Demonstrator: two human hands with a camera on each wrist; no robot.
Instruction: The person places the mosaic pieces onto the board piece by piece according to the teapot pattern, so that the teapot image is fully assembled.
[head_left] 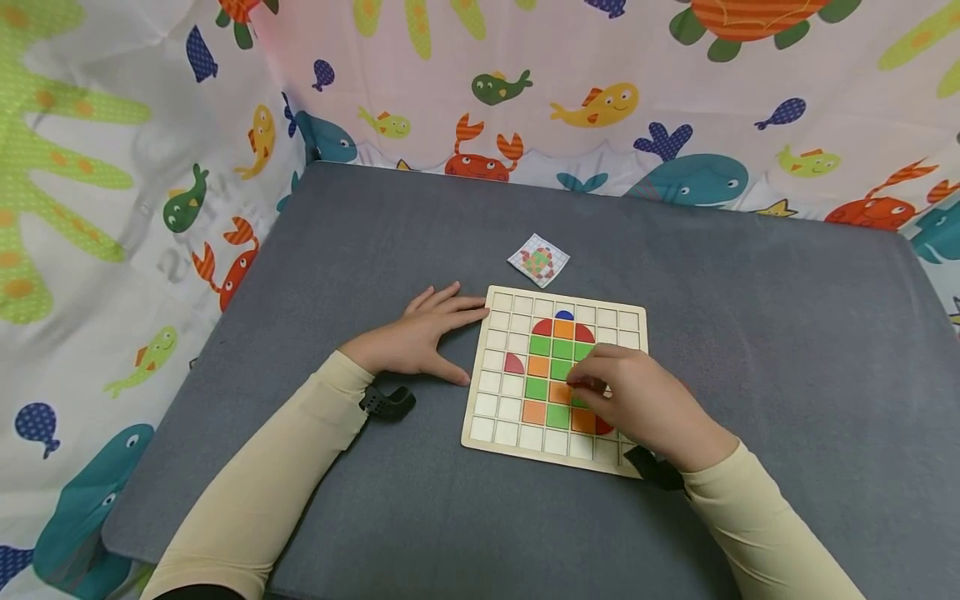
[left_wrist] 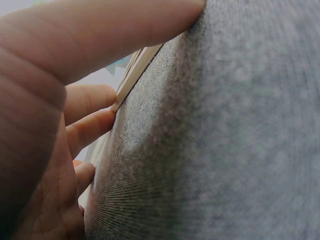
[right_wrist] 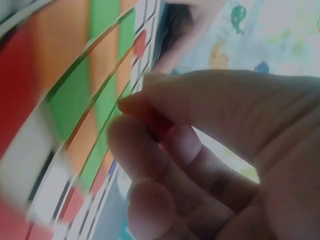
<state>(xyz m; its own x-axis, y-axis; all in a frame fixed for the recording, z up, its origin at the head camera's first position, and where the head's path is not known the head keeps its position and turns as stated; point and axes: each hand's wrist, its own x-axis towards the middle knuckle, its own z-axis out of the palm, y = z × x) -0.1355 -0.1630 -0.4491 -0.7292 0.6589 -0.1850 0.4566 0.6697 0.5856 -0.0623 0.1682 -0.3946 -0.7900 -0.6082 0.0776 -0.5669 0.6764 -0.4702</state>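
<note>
A wooden grid board (head_left: 480, 429) lies on the table, its cells partly filled with green squares (head_left: 560, 370), orange squares (head_left: 537, 367) and red quarter-round pieces (head_left: 513, 363). At its top sits a blue half-round piece (head_left: 564, 315). My left hand (head_left: 412, 340) rests on the table with fingers spread, fingertips against the board's left edge. Over the right part of the board, my right hand (head_left: 645, 400) pinches a small red piece (right_wrist: 156, 120) between thumb and fingers; its exact shape is mostly hidden. Some cells lie beneath this hand, out of sight.
A small printed card (head_left: 538, 260) with a coloured grid pattern lies just beyond the board. The grey table (head_left: 375, 517) is bordered at the back and left by a curtain (head_left: 420, 75) with sea animals. A dark wrist device (head_left: 387, 403) sits on the left wrist.
</note>
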